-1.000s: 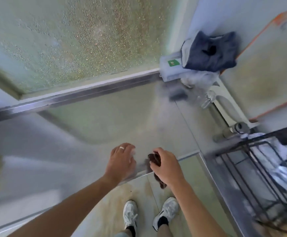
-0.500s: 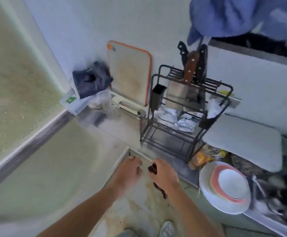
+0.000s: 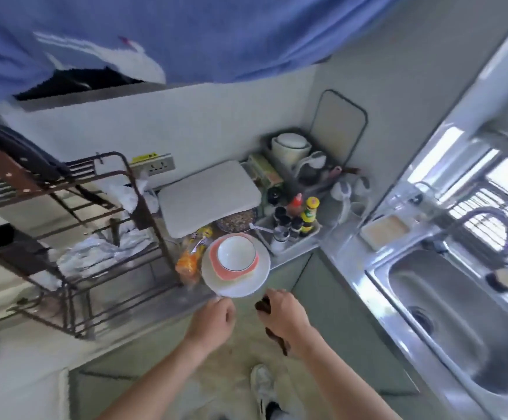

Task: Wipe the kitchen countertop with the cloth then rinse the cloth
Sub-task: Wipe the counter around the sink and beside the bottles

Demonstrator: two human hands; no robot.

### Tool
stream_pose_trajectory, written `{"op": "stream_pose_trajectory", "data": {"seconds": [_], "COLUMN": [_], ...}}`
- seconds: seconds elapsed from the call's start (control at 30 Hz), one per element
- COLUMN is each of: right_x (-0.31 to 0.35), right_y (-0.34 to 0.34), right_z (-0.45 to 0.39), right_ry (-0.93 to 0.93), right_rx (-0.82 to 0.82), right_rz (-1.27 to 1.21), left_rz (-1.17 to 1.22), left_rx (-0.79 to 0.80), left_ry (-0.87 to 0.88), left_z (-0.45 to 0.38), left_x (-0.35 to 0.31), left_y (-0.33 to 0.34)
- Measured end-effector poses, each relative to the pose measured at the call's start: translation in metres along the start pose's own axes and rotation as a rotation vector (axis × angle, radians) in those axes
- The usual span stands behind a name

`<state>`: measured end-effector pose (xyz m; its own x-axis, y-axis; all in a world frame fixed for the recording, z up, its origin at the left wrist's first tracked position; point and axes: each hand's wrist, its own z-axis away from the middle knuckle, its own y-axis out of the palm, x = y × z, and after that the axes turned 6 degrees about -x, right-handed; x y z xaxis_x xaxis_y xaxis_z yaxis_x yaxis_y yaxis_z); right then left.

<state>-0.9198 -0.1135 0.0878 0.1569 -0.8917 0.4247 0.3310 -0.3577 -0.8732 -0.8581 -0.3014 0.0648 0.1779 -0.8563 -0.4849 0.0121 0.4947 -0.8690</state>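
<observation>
Since the earlier frames the view has been swinging rightward, away from the frosted window, so that the counter corner and the sink are now coming into sight, while both hands are keeping their places low in front of the body.

Farthest left, one dark wire rack [image 3: 74, 225] is standing on the countertop [image 3: 162, 301], carrying crumpled white plastic on its lower shelf and knife handles at its upper left. Just right of it, one orange packet [image 3: 190, 256] is lying beside one stack of dishes [image 3: 236, 265]: a white bowl sitting on a pink plate, sitting on a larger white plate, three pieces in all, with the big plate jutting past the counter's front edge. Behind the stack one white board [image 3: 209, 197] is lying flat.

Below the plate, the left hand [image 3: 213, 319] is curling loosely, its fingertips right at the plate's near rim; whether they are touching it I cannot tell, and it is gripping nothing that shows. Beside it, close but apart, the right hand [image 3: 283, 316] is clenching around one dark brown cloth [image 3: 263, 306], a bunch poking out above the fist and a tail hanging below the wrist, in the air in front of the counter edge.

Further right, several small bottles [image 3: 295, 219] are crowding in one tray, too blurred to count. At far right one steel sink [image 3: 458, 322] is sitting with one curved tap [image 3: 489, 216] over it.
</observation>
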Motion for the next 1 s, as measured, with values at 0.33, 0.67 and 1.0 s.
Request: {"op": "stream_pose_trajectory", "data": {"seconds": [0.33,0.67,1.0], "right_x": [-0.143,-0.254,-0.312], "right_y": [-0.048,-0.054,-0.051], "right_z": [0.067,-0.003,-0.136], "right_ry": [0.325,0.301,0.227], "right_rx": [-0.209,-0.437,-0.551], "right_rz": [-0.080,-0.286,-0.129], "left_rz": [0.011,-0.043,-0.076], "left_rx": [0.232,0.280,0.184], "left_ry": [0.253,0.242,0.196], "left_z": [-0.026,-0.076,-0.177], "left_x": [-0.142,-0.217,-0.238], "left_y": [0.072,0.154,0.207]}}
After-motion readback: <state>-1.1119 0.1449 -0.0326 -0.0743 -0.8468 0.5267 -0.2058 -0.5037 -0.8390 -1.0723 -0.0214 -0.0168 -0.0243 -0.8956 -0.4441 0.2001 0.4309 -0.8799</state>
